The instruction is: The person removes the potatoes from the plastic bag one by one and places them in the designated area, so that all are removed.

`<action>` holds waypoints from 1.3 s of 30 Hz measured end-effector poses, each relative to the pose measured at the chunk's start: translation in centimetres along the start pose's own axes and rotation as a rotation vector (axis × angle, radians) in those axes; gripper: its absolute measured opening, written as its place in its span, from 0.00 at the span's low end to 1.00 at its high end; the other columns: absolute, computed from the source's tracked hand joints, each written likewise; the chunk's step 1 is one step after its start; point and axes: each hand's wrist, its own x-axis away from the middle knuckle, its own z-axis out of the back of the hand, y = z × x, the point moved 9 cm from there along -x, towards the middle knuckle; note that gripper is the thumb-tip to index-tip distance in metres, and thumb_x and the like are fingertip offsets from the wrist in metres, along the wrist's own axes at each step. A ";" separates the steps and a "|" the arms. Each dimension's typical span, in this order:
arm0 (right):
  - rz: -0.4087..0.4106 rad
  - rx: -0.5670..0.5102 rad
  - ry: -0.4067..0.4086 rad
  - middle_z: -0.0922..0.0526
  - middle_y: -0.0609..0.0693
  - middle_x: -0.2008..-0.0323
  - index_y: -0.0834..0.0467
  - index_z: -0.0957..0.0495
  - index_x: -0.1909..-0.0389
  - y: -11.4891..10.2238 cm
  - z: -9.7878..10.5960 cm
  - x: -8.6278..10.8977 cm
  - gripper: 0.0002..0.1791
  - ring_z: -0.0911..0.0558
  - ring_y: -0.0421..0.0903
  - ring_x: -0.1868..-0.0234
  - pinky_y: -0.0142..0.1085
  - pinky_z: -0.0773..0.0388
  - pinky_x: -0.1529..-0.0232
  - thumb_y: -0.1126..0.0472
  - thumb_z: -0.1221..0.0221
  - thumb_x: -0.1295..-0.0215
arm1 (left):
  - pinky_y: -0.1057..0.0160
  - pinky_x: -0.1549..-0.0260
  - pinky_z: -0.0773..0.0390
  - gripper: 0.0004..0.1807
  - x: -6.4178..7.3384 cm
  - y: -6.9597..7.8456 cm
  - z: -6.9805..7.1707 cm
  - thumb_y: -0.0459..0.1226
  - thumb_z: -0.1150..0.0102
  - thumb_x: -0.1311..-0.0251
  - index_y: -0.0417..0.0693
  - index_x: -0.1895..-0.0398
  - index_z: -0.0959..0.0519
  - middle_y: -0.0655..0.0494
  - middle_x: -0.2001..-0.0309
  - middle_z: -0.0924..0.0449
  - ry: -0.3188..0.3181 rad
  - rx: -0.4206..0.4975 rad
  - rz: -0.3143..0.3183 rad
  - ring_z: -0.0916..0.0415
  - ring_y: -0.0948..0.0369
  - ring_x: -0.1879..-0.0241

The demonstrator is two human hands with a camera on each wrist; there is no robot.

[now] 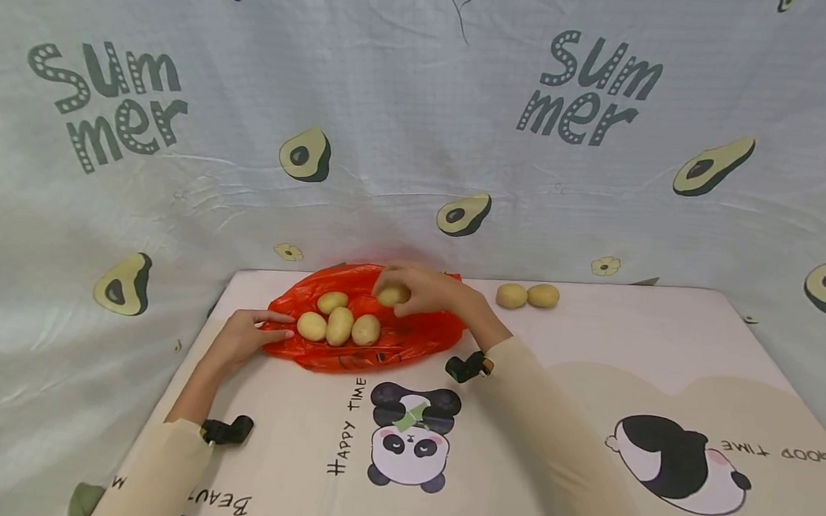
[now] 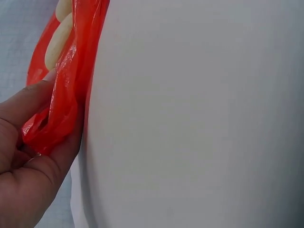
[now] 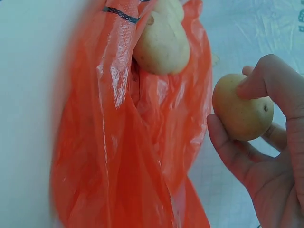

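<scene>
A red plastic bag [image 1: 408, 340] lies spread on the table with several potatoes [image 1: 340, 327] grouped on its left half. At the bag's left end, my left hand [image 1: 241, 334] grips the red plastic between thumb and fingers; the left wrist view shows the gathered film [image 2: 61, 109] inside that grip. Over the back right part of the bag, my right hand [image 1: 421, 290] holds a single potato [image 3: 242, 107] between thumb and fingers. In the right wrist view this potato is apart from the potatoes in the bag [image 3: 161, 45].
Two more potatoes [image 1: 527, 296] sit side by side at the table's back edge, right of the bag. A printed cloth [image 1: 392, 130] hangs behind the table. The tabletop [image 1: 514, 469] carries panda drawings and lettering.
</scene>
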 end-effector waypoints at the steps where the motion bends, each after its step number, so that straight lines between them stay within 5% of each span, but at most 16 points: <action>1: -0.008 -0.006 0.007 0.28 0.43 0.48 0.48 0.22 0.52 0.1 0.1 0.3 0.18 0.30 0.42 0.50 0.32 0.29 0.48 0.62 0.40 0.46 | 0.57 0.49 0.27 0.21 0.1 0.0 0.1 0.46 0.36 0.43 0.47 0.49 0.19 0.41 0.36 0.34 0.008 -0.010 -0.008 0.39 0.47 0.39; 8: -0.075 -0.070 0.065 0.24 0.43 0.59 0.48 0.23 0.57 1.2 0.6 1.9 0.13 0.27 0.43 0.56 0.34 0.27 0.55 0.59 0.37 0.44 | 0.70 0.67 0.30 0.19 0.2 0.2 0.6 0.45 0.36 0.43 0.48 0.51 0.18 0.43 0.38 0.32 0.043 -0.005 -0.039 0.37 0.52 0.46; 18: -0.173 -0.082 0.122 0.23 0.41 0.60 0.44 0.24 0.58 2.3 0.8 3.7 0.14 0.27 0.44 0.57 0.36 0.26 0.57 0.56 0.32 0.45 | 0.44 0.43 0.33 0.18 0.4 1.4 0.5 0.44 0.37 0.42 0.45 0.51 0.18 0.37 0.40 0.30 0.072 -0.108 -0.092 0.36 0.43 0.40; 39: -0.126 -0.050 0.237 0.22 0.46 0.46 0.51 0.23 0.46 2.2 2.0 6.8 0.24 0.26 0.46 0.48 0.43 0.26 0.47 0.58 0.32 0.46 | 0.42 0.41 0.35 0.16 0.6 1.7 0.4 0.41 0.37 0.42 0.45 0.51 0.18 0.37 0.40 0.29 0.064 -0.144 -0.103 0.36 0.42 0.40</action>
